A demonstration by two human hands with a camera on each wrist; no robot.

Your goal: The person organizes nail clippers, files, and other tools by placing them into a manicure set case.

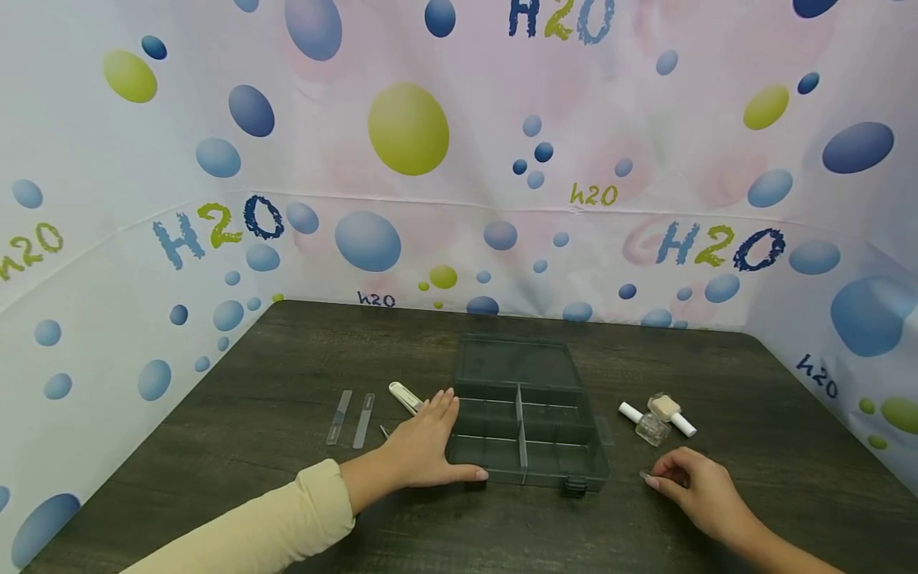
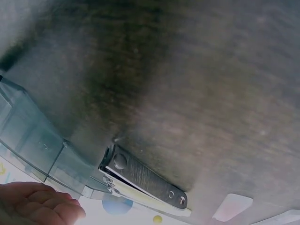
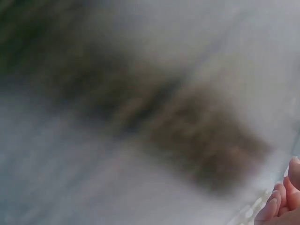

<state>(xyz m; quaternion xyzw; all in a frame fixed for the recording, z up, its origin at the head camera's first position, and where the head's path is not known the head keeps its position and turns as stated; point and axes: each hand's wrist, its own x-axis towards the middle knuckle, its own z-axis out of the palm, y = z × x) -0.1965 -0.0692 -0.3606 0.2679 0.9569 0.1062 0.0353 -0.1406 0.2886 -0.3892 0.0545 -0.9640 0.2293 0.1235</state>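
My left hand (image 1: 423, 445) lies against the left side of a dark see-through organizer box (image 1: 522, 470), fingers straight and thumb along its front edge. The box's lid (image 1: 516, 360) is folded back, and dividers split the inside into several compartments. In the left wrist view, a metal nail clipper (image 2: 145, 178) lies on the table near the left hand (image 2: 40, 204). To the right of the box, my right hand (image 1: 699, 488) pinches a small clear piece (image 1: 644, 475) between thumb and index finger; I cannot tell its kind. The right wrist view is mostly blurred, with fingers (image 3: 276, 201) at its corner.
Two nail polish bottles with white caps, one clear (image 1: 653, 429) and one cream (image 1: 664, 406), lie beyond the right hand. Left of the box are two slim nail files (image 1: 339, 418) (image 1: 363, 421) and a cream-handled tool (image 1: 405, 396). A patterned curtain (image 1: 459, 263) stands behind the dark table (image 1: 237, 446).
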